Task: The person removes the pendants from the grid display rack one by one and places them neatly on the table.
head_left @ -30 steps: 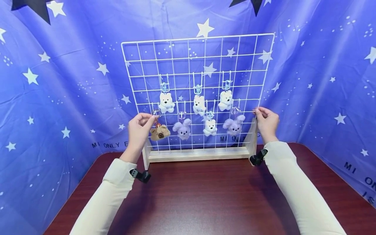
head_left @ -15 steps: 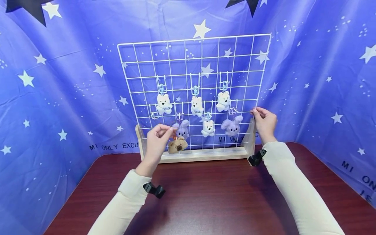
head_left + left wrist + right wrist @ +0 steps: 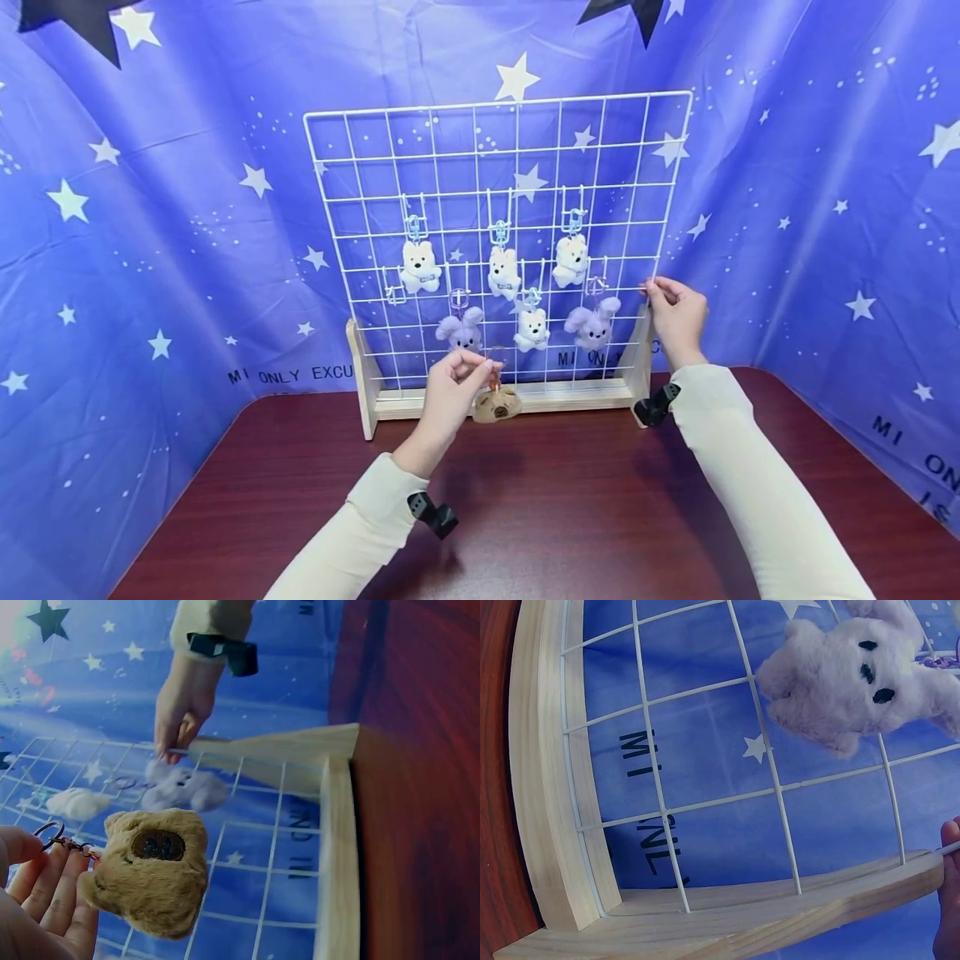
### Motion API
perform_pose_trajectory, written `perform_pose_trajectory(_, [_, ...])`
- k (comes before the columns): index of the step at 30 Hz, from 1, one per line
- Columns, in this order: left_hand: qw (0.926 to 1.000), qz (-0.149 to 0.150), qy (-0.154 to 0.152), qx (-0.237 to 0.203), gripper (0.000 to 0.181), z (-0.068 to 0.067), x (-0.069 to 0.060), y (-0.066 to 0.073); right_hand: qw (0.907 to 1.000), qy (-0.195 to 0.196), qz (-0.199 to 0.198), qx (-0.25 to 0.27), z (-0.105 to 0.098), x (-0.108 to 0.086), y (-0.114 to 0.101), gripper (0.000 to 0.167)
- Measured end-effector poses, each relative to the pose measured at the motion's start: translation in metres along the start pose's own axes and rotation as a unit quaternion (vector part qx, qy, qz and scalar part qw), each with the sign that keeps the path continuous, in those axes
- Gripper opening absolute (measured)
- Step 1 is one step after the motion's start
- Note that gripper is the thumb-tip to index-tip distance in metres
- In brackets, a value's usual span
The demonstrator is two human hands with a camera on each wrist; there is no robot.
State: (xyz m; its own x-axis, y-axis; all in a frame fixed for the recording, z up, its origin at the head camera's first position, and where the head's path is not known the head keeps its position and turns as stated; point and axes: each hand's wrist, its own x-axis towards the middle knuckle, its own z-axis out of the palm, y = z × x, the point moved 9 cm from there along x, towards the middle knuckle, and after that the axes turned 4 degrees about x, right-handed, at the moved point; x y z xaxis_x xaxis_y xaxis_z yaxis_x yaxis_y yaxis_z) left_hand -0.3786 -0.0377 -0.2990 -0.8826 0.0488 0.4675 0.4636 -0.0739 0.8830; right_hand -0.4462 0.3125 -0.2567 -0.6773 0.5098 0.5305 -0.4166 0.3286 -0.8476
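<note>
My left hand (image 3: 450,398) pinches the ring of a brown plush keychain (image 3: 161,874), and the plush dangles in front of the rack's wooden base. In the left wrist view the thumb and fingers grip the ring (image 3: 51,834) and its short chain. At the right side of the white wire grid (image 3: 498,102), my right hand (image 3: 677,317) pinches the grid's edge wire. White bear keychains (image 3: 504,272) and purple long-eared plush keychains (image 3: 592,323) hang from hooks on the grid. An upper-left white bear (image 3: 420,267) hangs near a bare hook (image 3: 393,293).
The grid stands in a wooden base (image 3: 577,393) with a post at each side, on a dark red table (image 3: 525,517). A blue star-patterned curtain (image 3: 187,275) surrounds the table behind and at both sides.
My left hand has taken the brown plush keychain off the lower-left hook and carried it right and down, toward the front of the base. The right hand stays at the grid's edge.
</note>
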Motion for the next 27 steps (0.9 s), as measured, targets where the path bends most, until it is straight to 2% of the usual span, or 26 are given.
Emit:
perform_pose_trajectory(6, [0.9998,-0.009,-0.017,0.002,0.01,0.017,-0.006,-0.013,1.0,-0.003,0.0,0.0,0.001,0.0,-0.001,0.027])
perform_pose_trajectory(15, [0.9982,-0.026,-0.052,-0.016,0.007,0.051,-0.014,-0.034,0.9999,0.003,-0.005,0.013,-0.001,-0.001,0.0,0.026])
perform_pose_trajectory(21, [0.9951,-0.059,-0.069,-0.04,0.008,0.071,-0.022,-0.053,0.9997,0.003,-0.016,0.017,0.001,-0.001,-0.001,0.026])
perform_pose_trajectory(27, [0.9921,-0.082,-0.086,-0.042,0.006,0.089,-0.033,-0.065,0.9999,0.003,-0.01,0.011,0.0,-0.002,0.0,0.027])
